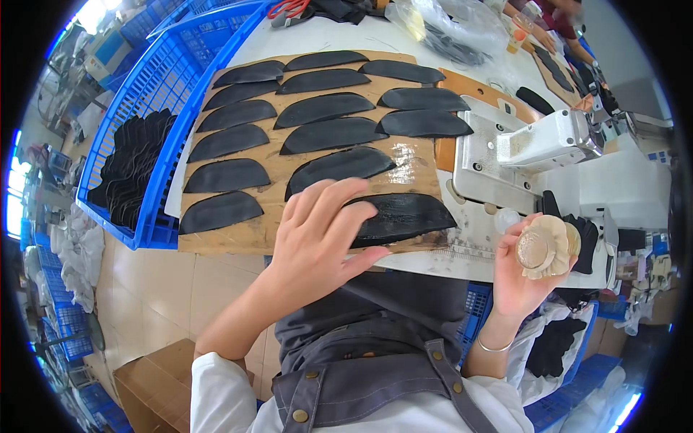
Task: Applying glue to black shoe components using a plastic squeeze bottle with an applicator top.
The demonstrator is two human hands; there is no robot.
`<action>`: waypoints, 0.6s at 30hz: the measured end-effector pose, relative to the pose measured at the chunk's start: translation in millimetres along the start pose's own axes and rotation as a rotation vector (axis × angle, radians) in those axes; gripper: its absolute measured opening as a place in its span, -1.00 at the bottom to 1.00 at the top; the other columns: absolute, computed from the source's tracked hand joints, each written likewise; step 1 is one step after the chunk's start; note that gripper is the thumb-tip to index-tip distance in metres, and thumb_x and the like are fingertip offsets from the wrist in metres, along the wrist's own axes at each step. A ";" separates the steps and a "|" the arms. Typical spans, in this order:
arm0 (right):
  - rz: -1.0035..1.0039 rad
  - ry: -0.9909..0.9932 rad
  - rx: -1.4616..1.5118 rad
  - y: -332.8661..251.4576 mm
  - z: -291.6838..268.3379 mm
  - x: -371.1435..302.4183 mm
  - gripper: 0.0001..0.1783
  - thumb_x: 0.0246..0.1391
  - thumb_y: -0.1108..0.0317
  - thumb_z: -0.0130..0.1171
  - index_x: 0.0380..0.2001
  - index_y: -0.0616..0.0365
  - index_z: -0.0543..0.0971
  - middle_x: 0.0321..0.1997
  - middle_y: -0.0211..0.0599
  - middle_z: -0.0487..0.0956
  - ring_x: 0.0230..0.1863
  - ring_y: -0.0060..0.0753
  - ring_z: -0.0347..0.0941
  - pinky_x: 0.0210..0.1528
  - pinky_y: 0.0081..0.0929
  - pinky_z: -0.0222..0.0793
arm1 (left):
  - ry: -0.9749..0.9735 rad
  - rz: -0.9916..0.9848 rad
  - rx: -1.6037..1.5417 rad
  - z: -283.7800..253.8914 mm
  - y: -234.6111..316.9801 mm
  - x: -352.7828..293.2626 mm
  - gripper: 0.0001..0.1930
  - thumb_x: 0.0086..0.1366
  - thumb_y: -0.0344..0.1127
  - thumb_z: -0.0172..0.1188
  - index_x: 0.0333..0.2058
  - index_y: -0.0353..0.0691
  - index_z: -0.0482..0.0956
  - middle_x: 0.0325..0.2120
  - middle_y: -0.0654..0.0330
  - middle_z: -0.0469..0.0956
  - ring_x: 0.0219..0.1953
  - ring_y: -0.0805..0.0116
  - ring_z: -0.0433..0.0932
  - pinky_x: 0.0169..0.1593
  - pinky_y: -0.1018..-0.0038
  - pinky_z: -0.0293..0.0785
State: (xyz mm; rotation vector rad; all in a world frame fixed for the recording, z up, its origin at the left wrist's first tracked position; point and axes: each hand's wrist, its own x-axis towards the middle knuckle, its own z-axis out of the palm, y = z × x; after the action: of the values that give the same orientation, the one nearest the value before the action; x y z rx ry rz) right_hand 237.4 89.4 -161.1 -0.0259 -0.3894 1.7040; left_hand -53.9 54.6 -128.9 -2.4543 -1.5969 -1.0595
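Several black half-moon pieces (328, 135) lie in rows on a brown cardboard sheet (271, 173). Over the sheet's near edge hovers my left hand (314, 231), fingers curved and thumb apart, with nothing visible in it. It partly covers the left end of a glossy, wet-looking black piece (404, 216); whether it touches that piece is unclear. My right hand (516, 278) is closed round a small cream-coloured jar (543, 249) with a thick crusted, frilled collar, held up at the right by the table's front edge. My fingers hide part of the jar.
A blue plastic crate (155, 184) with stacked black pieces stands left of the cardboard. At the right is a white sewing machine (552, 141). Red-handled scissors (289, 9) and clear plastic bags (455, 32) lie at the back. Another person's hand (545, 40) shows far right.
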 end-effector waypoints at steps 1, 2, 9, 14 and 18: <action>-0.004 0.001 0.002 -1.8 1.0 -1.3 -0.26 0.00 -0.26 -0.01 0.09 0.05 0.31 0.14 -0.35 0.32 0.17 -0.18 0.20 0.27 -0.12 0.02 | -0.003 0.004 0.000 2.8 2.6 7.7 -0.55 -0.19 -0.22 0.40 -0.30 -0.20 0.44 -0.12 0.16 0.40 -0.12 0.17 0.40 -0.12 0.37 0.31; -0.031 0.062 0.046 -1.0 6.4 -2.9 -0.26 -0.02 -0.27 0.01 0.09 0.03 0.31 0.12 -0.38 0.32 0.13 -0.21 0.21 0.26 -0.10 0.01 | -0.051 0.032 -0.027 6.1 5.4 14.5 -0.51 -0.20 -0.20 0.40 -0.26 -0.22 0.44 -0.07 0.13 0.36 -0.05 0.15 0.35 -0.06 0.32 0.26; -0.016 0.082 0.026 14.4 21.5 -12.6 -0.22 -0.06 -0.33 0.01 0.13 -0.10 0.27 0.16 -0.40 0.28 0.09 -0.18 0.26 0.27 0.20 -0.12 | -0.287 0.084 -0.045 40.5 21.4 49.6 -0.41 -0.12 -0.13 0.36 -0.09 -0.25 0.45 0.11 0.02 0.21 0.23 0.02 0.07 0.21 0.15 0.06; -0.003 0.099 0.031 24.5 8.3 -7.7 -0.25 -0.06 -0.15 0.14 0.14 -0.02 0.25 0.18 -0.43 0.29 0.21 -0.27 0.15 0.31 0.29 -0.43 | -0.361 0.080 0.008 40.0 20.7 54.5 -0.37 -0.10 -0.12 0.35 -0.04 -0.25 0.41 0.13 -0.02 0.19 0.27 0.01 0.02 0.27 0.12 -0.05; -0.282 0.288 -0.123 15.1 -21.1 6.7 -0.24 -0.02 -0.20 0.09 0.16 -0.01 0.24 0.25 -0.38 0.24 0.30 -0.29 0.06 0.33 0.17 -0.31 | -0.234 -0.004 0.111 -2.9 22.8 62.0 -0.22 -0.12 -0.18 0.38 0.10 -0.24 0.27 0.16 -0.02 0.17 0.24 0.04 0.13 0.27 0.18 0.01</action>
State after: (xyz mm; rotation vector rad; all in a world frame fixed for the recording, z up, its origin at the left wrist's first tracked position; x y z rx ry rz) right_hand 226.8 99.1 -183.7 -0.2904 -0.2668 1.3717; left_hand -21.7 92.3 -85.1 -2.5799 -1.6700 -0.6833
